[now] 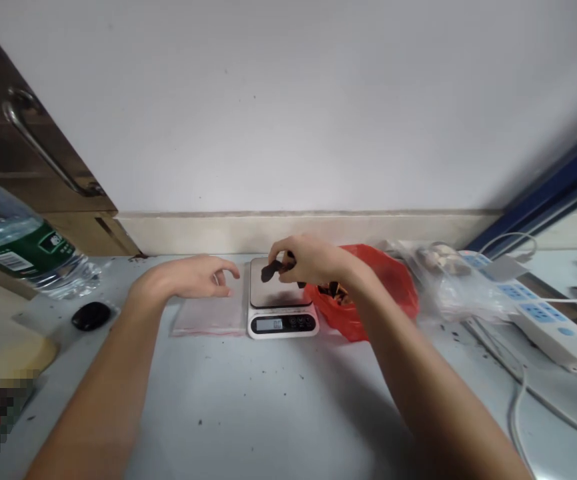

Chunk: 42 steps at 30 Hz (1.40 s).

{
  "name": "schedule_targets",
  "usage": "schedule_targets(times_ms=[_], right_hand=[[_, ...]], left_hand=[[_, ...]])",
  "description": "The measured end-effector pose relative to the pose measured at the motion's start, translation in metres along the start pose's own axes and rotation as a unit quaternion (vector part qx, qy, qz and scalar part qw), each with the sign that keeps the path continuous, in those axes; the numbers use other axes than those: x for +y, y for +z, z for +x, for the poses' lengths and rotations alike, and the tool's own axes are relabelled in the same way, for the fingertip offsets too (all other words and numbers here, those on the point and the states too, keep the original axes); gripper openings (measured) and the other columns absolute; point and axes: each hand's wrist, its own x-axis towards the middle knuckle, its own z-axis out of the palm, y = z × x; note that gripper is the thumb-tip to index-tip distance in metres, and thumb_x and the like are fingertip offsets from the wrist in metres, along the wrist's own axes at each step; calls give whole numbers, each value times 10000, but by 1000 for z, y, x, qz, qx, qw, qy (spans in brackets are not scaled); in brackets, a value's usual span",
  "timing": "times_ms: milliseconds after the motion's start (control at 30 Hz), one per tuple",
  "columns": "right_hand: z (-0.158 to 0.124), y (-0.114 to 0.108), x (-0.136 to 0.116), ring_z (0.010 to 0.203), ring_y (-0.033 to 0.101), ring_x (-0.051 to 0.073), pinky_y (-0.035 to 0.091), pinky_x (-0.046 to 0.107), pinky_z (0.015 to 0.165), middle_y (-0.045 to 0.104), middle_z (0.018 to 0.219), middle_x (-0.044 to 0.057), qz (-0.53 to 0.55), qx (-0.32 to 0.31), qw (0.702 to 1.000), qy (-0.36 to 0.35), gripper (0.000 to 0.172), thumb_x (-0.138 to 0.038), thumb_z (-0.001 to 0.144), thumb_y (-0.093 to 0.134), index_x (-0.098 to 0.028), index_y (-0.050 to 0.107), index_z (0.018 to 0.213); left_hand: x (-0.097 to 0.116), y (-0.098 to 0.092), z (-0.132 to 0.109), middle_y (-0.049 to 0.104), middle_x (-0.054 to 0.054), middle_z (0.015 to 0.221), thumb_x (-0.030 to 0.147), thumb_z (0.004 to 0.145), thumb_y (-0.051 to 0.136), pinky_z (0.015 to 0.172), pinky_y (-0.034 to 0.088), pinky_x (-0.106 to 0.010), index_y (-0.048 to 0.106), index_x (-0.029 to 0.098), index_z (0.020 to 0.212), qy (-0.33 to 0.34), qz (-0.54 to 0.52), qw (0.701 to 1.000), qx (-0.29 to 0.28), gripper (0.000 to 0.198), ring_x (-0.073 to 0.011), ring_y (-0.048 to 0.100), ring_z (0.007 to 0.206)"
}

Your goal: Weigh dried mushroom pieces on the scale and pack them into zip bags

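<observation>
A white digital scale (pixel 283 311) stands near the wall, its display reading 0.0. Over its plate, my right hand (pixel 308 259) pinches dark brown, flat dried pieces (pixel 271 270); their exact kind is not clear. To the right of the scale sits an open red plastic bag (pixel 393 280) with more dark and tan dried pieces (pixel 335 293) inside, partly behind my right wrist. My left hand (pixel 201 277) hovers with fingers curved and apart, holding nothing. Beneath it lies a clear zip bag (pixel 211 317), flat against the scale's left side.
At the left are a water bottle (pixel 23 247) with a green label, a black computer mouse (pixel 91 316) and a cabinet handle (pixel 48 147). Clear plastic bags (pixel 448 280), a white power strip (pixel 543 313) and loose white cables (pixel 515 400) occupy the right side. Dark crumbs dot the table.
</observation>
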Motion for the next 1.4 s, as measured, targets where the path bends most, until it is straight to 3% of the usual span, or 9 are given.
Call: schedule_targets(times_ms=[200,433,600,733,867,1000,1100,1233,1400], right_hand=[[21,22,0,889,697,197,442,227,609,779,1030,73,-84,-26,996,30,439,-102,741,736,-210,752,1166],[10,13,11,1050,691,244,535,273,780,738,1222,85,-33,-27,998,50,743,-267,677,880,-259,644,1382],[-4,-4,19,1075,697,227,545,290,857,738,1211,96,-23,34,998,50,498,-300,850,741,-247,668,1340],[-25,-22,16,914,718,183,532,242,734,773,1051,66,-35,98,993,59,284,-209,904,624,-209,731,1167],[-40,-33,17,732,697,178,468,244,583,761,819,20,-98,-2,987,127,159,-146,836,610,-212,755,837],[-39,-29,32,657,702,197,481,263,566,715,643,29,-70,-126,960,239,208,-67,755,618,-212,661,614],[-37,-27,45,670,722,239,527,302,593,736,678,48,-25,-81,952,293,186,-67,740,642,-221,709,819],[-38,-33,58,773,727,247,525,305,642,777,950,64,-61,38,967,244,474,-160,796,639,-244,599,1261],[-34,-31,64,928,705,246,495,282,695,752,1055,89,-164,22,964,211,255,-238,823,669,-212,666,1077]], left_hand=[[-5,0,3,739,-94,1202,422,850,557,896,492,-304,589,217,1325,-18,-2,1000,-26,518,-244,694,1074],[-4,1,3,722,-89,1194,455,721,650,833,501,-304,603,230,1254,-21,-1,999,-34,580,-260,691,1029],[-1,11,9,740,-42,1059,360,491,789,597,461,-270,645,233,1078,-54,33,994,-85,618,-240,671,834],[-7,16,15,763,-16,919,258,558,689,609,460,-267,694,227,875,-37,23,995,-91,318,-235,681,833],[-21,12,15,793,-34,907,269,663,623,726,504,-277,725,219,808,1,-35,997,-75,184,-235,712,892],[-27,6,10,801,-38,956,330,722,636,803,515,-268,729,221,825,30,-75,996,-45,177,-225,717,953],[-23,4,7,795,-37,934,336,732,633,776,511,-259,724,217,831,29,-59,997,-32,179,-222,717,941],[-19,6,10,793,-37,910,298,704,626,747,507,-257,715,212,820,43,-48,997,-46,170,-220,722,912],[-16,8,14,793,-40,896,266,642,612,716,505,-270,710,215,793,46,-35,997,-53,187,-236,726,894]])
